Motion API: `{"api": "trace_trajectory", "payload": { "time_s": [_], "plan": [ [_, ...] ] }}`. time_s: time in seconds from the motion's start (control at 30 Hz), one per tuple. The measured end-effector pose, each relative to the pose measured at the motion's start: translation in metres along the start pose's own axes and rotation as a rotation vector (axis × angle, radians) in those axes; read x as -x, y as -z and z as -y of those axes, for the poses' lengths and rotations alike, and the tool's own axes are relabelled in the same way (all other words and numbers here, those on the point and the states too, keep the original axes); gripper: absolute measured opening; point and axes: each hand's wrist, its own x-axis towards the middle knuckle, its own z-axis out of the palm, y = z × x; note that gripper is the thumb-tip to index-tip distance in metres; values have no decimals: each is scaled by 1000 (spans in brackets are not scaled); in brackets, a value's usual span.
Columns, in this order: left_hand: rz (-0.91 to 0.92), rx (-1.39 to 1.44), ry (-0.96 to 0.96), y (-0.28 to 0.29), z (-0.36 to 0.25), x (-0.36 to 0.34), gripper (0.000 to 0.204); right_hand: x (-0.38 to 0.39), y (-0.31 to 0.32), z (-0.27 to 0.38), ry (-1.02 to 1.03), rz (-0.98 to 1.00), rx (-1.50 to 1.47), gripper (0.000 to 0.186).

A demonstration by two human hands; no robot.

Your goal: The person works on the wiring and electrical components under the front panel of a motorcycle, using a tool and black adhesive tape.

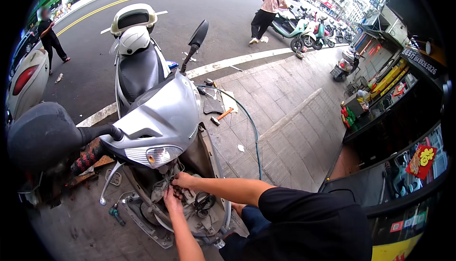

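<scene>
A silver scooter [164, 111] stands before me with its front cover off and the inside of its nose exposed. Both my hands reach into that opening, close together below the headlight [161, 155]. My left hand [171, 198] has its fingers closed on dark wiring [176, 190]. Just above it, my right hand [184, 180] pinches the same wiring from the right side. Fingertips are partly hidden, so the exact piece between them is unclear. A grey, bunched covering [159, 192] lies beside my left fingers. Coiled black cable [204, 202] rests in the shell nearer to me.
A removed panel [145, 223] and a green power drill [116, 215] lie on the pavement at left. Beyond the scooter's right side are an orange-handled hammer [222, 116] and a hose [254, 130]. The mirror [42, 135] and brake lever [105, 189] jut out leftward. Two people stand farther off.
</scene>
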Motion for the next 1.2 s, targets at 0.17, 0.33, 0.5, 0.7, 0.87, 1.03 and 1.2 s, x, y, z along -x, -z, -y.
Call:
{"api": "trace_trajectory", "payload": {
  "time_s": [0.17, 0.33, 0.5, 0.7, 0.87, 1.03, 1.2],
  "plan": [
    [21, 10, 1, 11, -3, -2, 9, -4, -11, 0, -124, 123, -270, 29],
    [91, -57, 0, 7, 5, -6, 11, -12, 0, -7, -481, 401, -788, 32],
    [-14, -32, -12, 10, 0, -2, 11, 21, 0, -2, 583, -205, 343, 18],
    [90, 53, 15, 25, 2, -9, 11, 36, 6, 9, 772, -224, 544, 24],
    [-109, 114, 0, -5, 4, 2, 16, 27, -2, 7, 392, -240, 113, 16],
    [-54, 66, -95, -7, 16, -5, 14, -7, -4, 5, -363, 31, -628, 22],
    [32, 110, -148, -11, 16, 1, 13, -15, -1, -6, -422, 178, -612, 27]
  ]
}}
